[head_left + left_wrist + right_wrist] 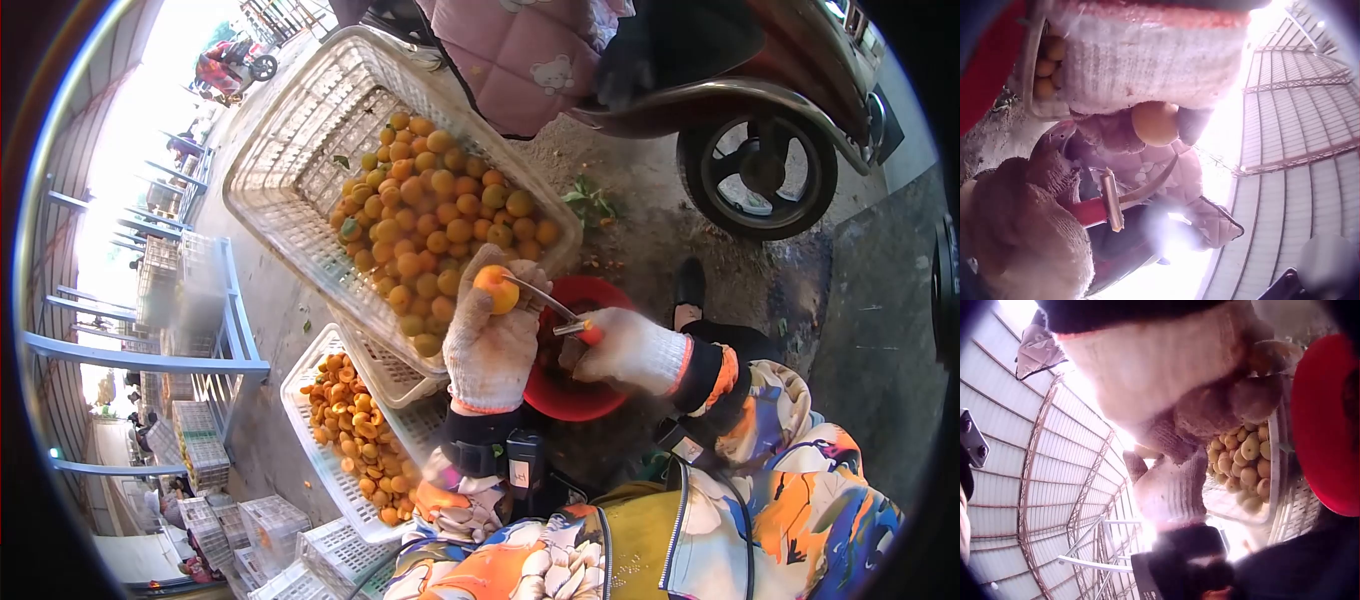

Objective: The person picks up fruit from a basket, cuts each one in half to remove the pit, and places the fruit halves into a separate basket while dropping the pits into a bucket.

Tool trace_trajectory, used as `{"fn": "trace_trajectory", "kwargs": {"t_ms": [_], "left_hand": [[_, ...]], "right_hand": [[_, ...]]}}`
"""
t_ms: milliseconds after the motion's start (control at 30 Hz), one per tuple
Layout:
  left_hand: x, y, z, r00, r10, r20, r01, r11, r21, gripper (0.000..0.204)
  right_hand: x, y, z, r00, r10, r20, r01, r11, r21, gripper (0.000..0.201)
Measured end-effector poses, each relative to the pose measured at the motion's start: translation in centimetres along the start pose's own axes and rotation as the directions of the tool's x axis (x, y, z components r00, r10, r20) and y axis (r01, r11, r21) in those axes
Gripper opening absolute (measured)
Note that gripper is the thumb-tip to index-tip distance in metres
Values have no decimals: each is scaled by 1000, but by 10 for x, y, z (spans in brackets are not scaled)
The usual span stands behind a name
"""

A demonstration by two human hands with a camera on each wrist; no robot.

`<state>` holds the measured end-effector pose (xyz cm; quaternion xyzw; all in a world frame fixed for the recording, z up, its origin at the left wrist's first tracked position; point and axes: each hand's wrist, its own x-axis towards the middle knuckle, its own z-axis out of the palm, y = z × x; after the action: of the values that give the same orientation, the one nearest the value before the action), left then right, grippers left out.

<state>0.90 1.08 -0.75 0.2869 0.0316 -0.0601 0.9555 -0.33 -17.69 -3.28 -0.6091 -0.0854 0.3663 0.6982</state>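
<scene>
My left hand (492,345), in a white knitted work glove, holds an orange-yellow apricot (496,289) between thumb and fingers, above the near edge of a big crate. In my gloved right hand (632,350) I grip the red handle (1090,212) of a small curved knife, which has a short crosspiece where the blade begins. The blade (545,297) points toward the apricot, its tip right at the fruit in the head view. In the left wrist view the apricot (1155,124) looks whole. Beneath my right hand sits a red basin (575,402), its inside partly hidden.
A large white crate (290,190) ahead holds many whole apricots (430,195). Lower left, a smaller white crate (292,385) holds halved apricots (355,420). A scooter (760,170) stands ahead on the right. Stacked crates (275,530) and blue metal rails (140,353) are at left.
</scene>
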Motion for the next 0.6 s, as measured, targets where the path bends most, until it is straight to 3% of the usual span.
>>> {"fn": "trace_trajectory", "kwargs": {"t_ms": [67, 167, 267, 400, 467, 500, 600], "left_hand": [[0, 0, 2, 1000, -10, -22, 10, 1000, -9, 54], [2, -2, 1, 998, 40, 54, -40, 999, -3, 52], [0, -5, 6, 992, 124, 25, -125, 990, 63, 48], [-6, -8, 18, 993, 116, 20, -115, 993, -27, 49], [-14, -9, 24, 992, -129, -2, 129, 990, 61, 50], [-13, -14, 18, 985, -169, -23, 170, 969, 179, 53], [-4, -11, 2, 984, -164, 65, 133, 932, 337, 51]], "right_hand": [[3, 1, 2, 998, 57, -34, -62, 981, -185, 28], [9, 10, 1, 999, 12, -39, -20, 979, -205, 37], [6, 15, 6, 998, 64, -28, -68, 986, -150, 42], [15, 16, 19, 994, 59, -94, -82, 962, -259, 35], [18, 14, 17, 978, -63, -200, -21, 919, -393, 26], [18, 16, 13, 977, -62, -204, -24, 920, -392, 26], [18, 15, 1, 990, -28, -139, -10, 964, -264, 18]]}}
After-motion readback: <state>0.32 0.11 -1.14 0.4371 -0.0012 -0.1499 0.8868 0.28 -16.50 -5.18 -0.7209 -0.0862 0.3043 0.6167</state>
